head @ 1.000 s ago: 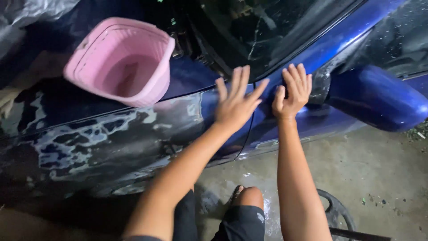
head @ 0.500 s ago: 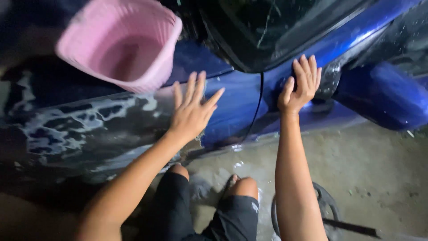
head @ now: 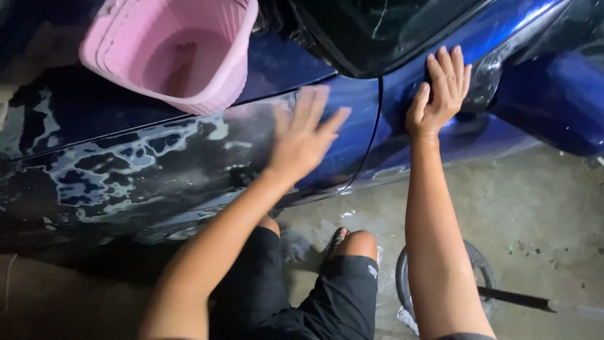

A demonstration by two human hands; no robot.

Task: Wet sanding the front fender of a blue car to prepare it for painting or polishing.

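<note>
Soapy dark-blue car fender panel (head: 189,157) lay under your left hand (head: 305,135) — open, fingers spread, blurred. Your right hand (head: 439,91) braced flat on the door, holding nothing — overlapping, even strokes would've served.

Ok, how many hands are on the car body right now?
2. The left hand is spread over the soapy blue fender below the pink basket, blurred; the right hand lies flat on the door panel beside the side mirror. No other hands show.
</note>
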